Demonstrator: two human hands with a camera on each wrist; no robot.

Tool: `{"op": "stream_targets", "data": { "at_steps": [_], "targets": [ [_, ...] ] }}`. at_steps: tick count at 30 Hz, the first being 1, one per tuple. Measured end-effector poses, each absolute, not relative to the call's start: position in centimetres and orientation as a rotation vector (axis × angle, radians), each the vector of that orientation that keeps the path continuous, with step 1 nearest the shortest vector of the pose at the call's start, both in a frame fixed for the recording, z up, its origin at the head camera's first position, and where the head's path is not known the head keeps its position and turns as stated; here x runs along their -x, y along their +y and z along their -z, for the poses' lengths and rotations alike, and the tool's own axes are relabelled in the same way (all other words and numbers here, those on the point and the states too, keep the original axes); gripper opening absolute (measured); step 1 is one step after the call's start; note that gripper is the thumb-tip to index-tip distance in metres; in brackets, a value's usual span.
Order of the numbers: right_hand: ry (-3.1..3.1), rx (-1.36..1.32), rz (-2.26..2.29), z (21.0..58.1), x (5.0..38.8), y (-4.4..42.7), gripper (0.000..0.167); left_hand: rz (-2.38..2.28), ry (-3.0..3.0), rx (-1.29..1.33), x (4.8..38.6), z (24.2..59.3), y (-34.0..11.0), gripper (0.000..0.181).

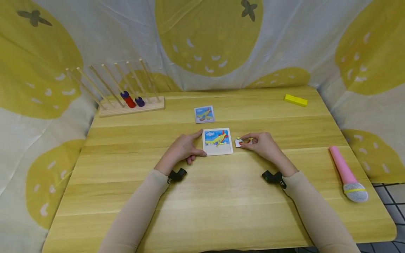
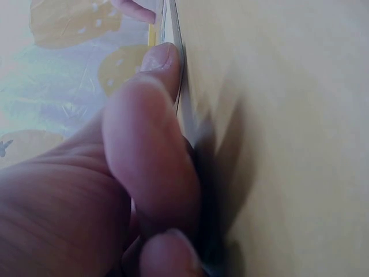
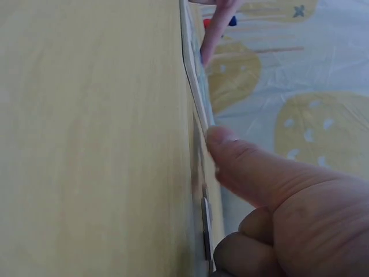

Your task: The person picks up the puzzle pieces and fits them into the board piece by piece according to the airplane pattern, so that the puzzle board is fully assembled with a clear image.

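Note:
A square picture board [image 1: 217,150] lies flat on the table, showing a yellow plane above a blank strip along its lower part. At its left edge, my left hand [image 1: 181,149] touches the two left corners with a spread index finger and thumb; the thumb [image 2: 164,63] shows against the edge in the left wrist view. Just right of the board, my right hand [image 1: 264,144] pinches a small puzzle piece [image 1: 238,142] between thumb and index finger, with more coloured pieces partly hidden under the fingers. Behind the board lies a matching plane card [image 1: 204,114].
A wooden peg rack [image 1: 133,110] with red and dark blue beads stands at the back left. A yellow block [image 1: 295,100] lies at the back right. On the right side of the table [image 1: 202,211] lies a pink toy microphone [image 1: 343,167]. Patterned cloth hangs behind.

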State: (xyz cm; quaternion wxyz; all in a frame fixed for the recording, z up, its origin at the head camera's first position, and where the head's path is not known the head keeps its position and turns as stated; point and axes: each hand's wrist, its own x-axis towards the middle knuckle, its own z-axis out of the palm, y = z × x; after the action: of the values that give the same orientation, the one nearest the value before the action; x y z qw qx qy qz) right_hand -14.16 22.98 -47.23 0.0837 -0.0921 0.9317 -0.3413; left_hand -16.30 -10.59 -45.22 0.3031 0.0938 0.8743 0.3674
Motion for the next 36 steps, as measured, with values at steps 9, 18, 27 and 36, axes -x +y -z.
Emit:
{"op": "stream_targets", "data": {
  "at_steps": [9, 18, 27, 36],
  "targets": [
    [2.723, 0.339, 1.165, 46.0, 13.9, 20.1, 0.03, -0.962, 2.329, -0.248, 16.3, 45.3, -10.6, 0.106],
    [2.707, 0.447, 1.124, 46.1, 14.1, 15.1, 0.025, -0.94, 2.342, -0.253, 16.4, 45.2, -10.5, 0.106],
    [2.758, 0.539, 0.925, 46.4, 14.0, 12.4, 0.03, -0.922, 2.355, -0.288, 16.4, 45.3, -10.7, 0.105],
    [2.777, 0.557, 0.899, 46.3, 13.8, 12.3, 0.033, -0.91, 2.361, -0.298, 16.4, 45.2, -10.7, 0.105]
  ]
}}
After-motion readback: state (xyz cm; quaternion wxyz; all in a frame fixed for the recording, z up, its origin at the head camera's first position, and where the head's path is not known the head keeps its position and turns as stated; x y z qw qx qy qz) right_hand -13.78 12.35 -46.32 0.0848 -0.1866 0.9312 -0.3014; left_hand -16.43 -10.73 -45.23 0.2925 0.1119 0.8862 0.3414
